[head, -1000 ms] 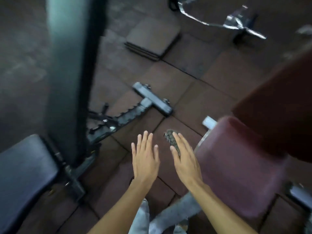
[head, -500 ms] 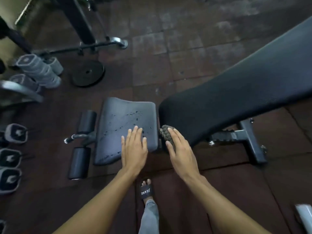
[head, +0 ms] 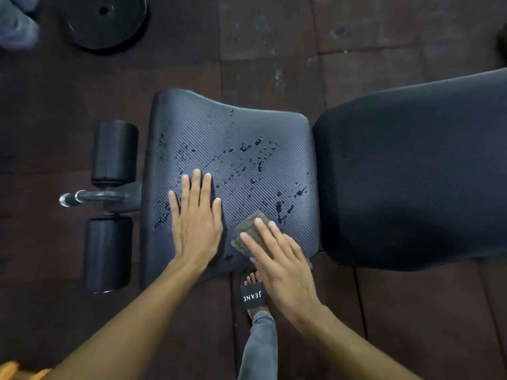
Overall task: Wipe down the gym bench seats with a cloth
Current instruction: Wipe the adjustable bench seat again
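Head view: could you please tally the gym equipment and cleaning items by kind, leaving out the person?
Bench pads: 2
Foam rollers: 2
Weight plate: 1
Cloth: 1
Total: 6
The blurred grey shape at the top left is too unclear to count.

**Seat pad wet; cloth at its near corner**

I note one seat pad (head: 233, 144): dark grey, ribbed, lying level, wider at its left end, with the black back pad (head: 411, 174) just beside its right end. Droplets (head: 260, 163) are scattered over its middle and right half. The cloth (head: 245, 237), small, grey-brown and knobbly, lies flat on the pad's near right corner, under the straight fingers of the right hand (head: 279, 267).
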Demonstrator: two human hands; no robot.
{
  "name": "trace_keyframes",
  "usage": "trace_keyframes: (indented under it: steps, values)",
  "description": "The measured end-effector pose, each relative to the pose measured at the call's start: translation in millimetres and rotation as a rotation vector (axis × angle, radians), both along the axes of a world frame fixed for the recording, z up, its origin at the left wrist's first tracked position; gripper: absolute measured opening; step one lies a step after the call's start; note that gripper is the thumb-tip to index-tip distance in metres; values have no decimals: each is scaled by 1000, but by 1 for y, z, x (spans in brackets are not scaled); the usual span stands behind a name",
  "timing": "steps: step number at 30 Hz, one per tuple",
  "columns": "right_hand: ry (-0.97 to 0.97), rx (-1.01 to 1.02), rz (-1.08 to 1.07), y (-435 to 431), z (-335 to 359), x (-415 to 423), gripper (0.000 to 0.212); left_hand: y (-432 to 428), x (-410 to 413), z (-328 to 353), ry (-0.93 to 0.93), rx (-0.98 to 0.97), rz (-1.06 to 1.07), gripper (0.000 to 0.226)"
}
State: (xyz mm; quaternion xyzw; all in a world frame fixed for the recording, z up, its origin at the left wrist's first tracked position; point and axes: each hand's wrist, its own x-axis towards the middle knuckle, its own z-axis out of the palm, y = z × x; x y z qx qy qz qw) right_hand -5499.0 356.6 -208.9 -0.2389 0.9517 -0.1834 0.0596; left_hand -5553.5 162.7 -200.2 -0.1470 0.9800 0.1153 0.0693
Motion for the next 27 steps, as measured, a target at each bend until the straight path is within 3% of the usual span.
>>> trace_keyframes:
  steps: [4, 7, 10, 14, 18, 22, 27]
  values:
    - [12, -1, -38, -29, -13, -55, 49, -6, 3, -12, 17, -46, -61, 57]
    - [-63, 32, -248, -16, -15, -114, 50, -5, 2, -15, -2, -86, -47, 58]
    - [-84, 41, -414, 8, -14, -98, 50, -4, 2, -14, -18, -107, -46, 58]
    - [-60, 120, -224, -13, -8, -31, 50, -4, 3, -15, -29, -124, -51, 58]
    - [16, 35, -41, -52, -17, -111, 48, -5, 2, -15, -12, -132, -60, 57]
    - [-9, 54, -292, -39, -23, -203, 48, -5, -2, -10, 5, -89, -48, 57]
    - [-50, 17, -602, -11, -18, -144, 48, -26, -48, -5, 44, -58, -12, 58]
